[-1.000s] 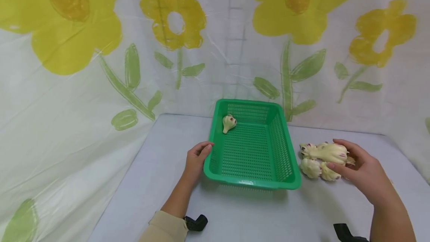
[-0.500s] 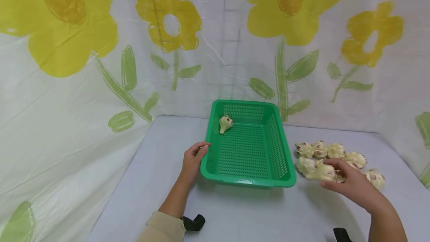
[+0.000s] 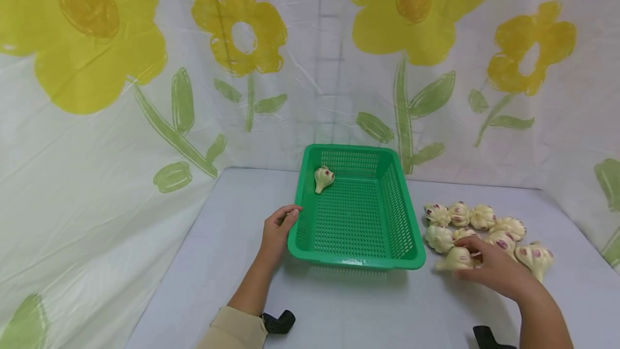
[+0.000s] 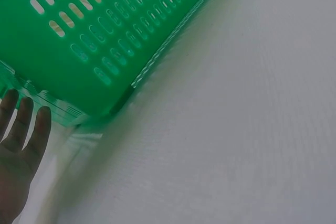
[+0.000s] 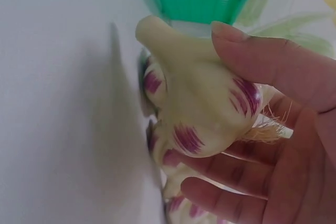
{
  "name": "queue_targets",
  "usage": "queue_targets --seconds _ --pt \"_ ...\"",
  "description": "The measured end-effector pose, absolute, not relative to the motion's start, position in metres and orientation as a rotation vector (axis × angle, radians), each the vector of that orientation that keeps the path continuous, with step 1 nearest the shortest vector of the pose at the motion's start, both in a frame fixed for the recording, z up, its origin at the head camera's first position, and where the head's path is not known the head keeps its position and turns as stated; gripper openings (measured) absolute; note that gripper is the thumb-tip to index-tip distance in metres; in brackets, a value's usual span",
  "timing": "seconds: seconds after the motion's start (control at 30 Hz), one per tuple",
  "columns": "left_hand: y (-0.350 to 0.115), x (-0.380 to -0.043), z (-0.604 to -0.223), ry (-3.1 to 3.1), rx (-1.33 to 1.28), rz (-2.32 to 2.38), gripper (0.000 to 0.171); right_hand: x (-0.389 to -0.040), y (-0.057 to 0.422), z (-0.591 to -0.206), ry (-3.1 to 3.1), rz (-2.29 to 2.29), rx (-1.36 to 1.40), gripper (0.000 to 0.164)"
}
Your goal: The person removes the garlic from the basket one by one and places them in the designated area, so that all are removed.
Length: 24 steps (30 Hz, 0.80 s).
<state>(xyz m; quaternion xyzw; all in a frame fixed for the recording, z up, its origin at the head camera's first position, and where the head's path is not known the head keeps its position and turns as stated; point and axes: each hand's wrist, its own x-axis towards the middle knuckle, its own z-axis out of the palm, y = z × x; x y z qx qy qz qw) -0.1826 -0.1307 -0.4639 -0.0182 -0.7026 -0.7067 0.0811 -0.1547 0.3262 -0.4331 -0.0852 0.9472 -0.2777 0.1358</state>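
Note:
My right hand (image 3: 494,268) pinches a cream garlic bulb (image 5: 205,98) with purple streaks between thumb and fingers, low over the table's right part. Its stem points left, towards the basket, in the head view, and root hairs show at its other end. Close behind it, several more garlic bulbs (image 3: 483,216) lie in a loose cluster. Straight fingers of my left hand (image 3: 277,233) touch the left rim of a green plastic basket (image 3: 356,263). In the left wrist view, three of those fingers (image 4: 39,135) extend beside the basket's outer wall. Inside the basket, one garlic bulb (image 3: 324,179) rests at the far left.
The white-covered table (image 3: 339,311) reaches back to a curtain (image 3: 310,101) printed with yellow flowers. Black wrist mounts (image 3: 279,321) show at both forearms.
My right hand has carried the garlic bulb nearer and lower, from over the cluster to its front edge. The left hand stays at the basket's rim. The head view has shifted slightly.

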Motion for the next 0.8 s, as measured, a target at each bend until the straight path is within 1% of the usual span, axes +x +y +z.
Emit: queue_targets --seconds 0.4,0.63,0.8 --pt "-0.1313 -0.1833 -0.4648 -2.113 -0.041 -2.11 0.025 -0.1587 0.3232 -0.4427 2.711 -0.809 -0.223 0.067" --pt "-0.1311 -0.1832 -0.465 -2.125 -0.035 -2.095 0.026 -0.1577 0.3226 -0.4387 2.75 -0.765 -0.207 0.063" --pt "-0.1302 -0.1837 -0.4639 -2.118 -0.024 -2.094 0.025 -0.1576 0.3228 -0.4363 2.755 -0.766 -0.182 0.063"
